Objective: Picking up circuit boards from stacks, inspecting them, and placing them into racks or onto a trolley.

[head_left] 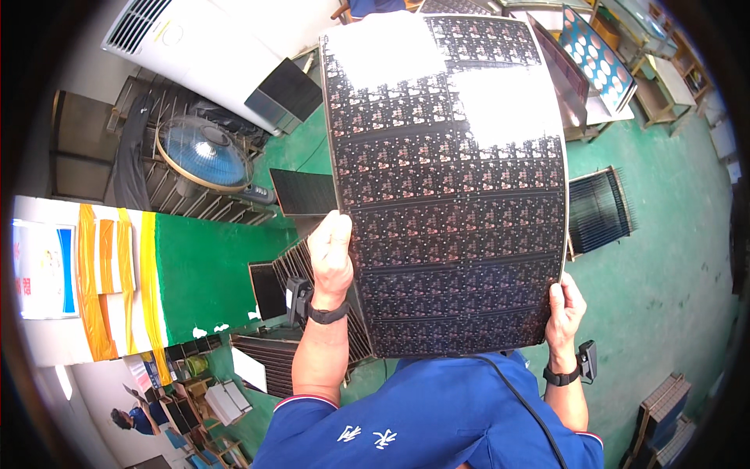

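Because the bare left hand (332, 252) and right hand (563, 311) pinch the glossy black, patterned rectangular panel (459, 227) by opposite edges, even grips should limit bending.

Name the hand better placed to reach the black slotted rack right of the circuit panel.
Probably the right hand: it holds the right edge of the circuit panel, the side nearer the black slotted rack. The left hand holds the opposite edge.

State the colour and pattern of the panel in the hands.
Black panel with repeating rows of small pale and reddish marks, best seen in the head view.
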Available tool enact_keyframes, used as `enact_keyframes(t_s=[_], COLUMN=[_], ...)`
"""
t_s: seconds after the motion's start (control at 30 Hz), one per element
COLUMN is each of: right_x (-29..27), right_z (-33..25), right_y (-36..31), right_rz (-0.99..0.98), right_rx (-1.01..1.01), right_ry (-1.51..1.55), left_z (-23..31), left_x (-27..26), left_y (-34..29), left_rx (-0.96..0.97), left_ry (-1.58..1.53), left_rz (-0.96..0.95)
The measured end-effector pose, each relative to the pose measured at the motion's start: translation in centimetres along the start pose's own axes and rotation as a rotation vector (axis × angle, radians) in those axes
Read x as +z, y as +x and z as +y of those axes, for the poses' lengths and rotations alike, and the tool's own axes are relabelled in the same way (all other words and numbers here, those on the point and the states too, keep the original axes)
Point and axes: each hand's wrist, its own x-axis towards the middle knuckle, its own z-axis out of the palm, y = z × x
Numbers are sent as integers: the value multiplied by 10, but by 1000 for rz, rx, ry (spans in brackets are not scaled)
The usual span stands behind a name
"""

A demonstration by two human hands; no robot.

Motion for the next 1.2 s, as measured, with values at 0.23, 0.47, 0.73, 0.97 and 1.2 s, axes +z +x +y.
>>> enact_keyframes(t_s=[0.23, 0.47, 0.73, 0.97, 1.2], right_x=[-1, 4, 6, 11, 14], right_z=[4, 4, 6, 4, -1], right_y=[1, 2, 1, 10, 14], right_rz=[-1, 17, 8, -41, -191], right_rx=[28, 34, 51, 96, 186], right_ry=[20, 33, 30, 76, 244], left_z=[-5, -3, 0, -14, -27], left_x=[-2, 1, -5, -9, -14], left_y=[4, 5, 3, 14, 28], left_rx=[-7, -42, -149, -183, -373], left_ry=[-10, -109, -116, -48, -303], left_rz=[-22, -16, -65, -13, -88])
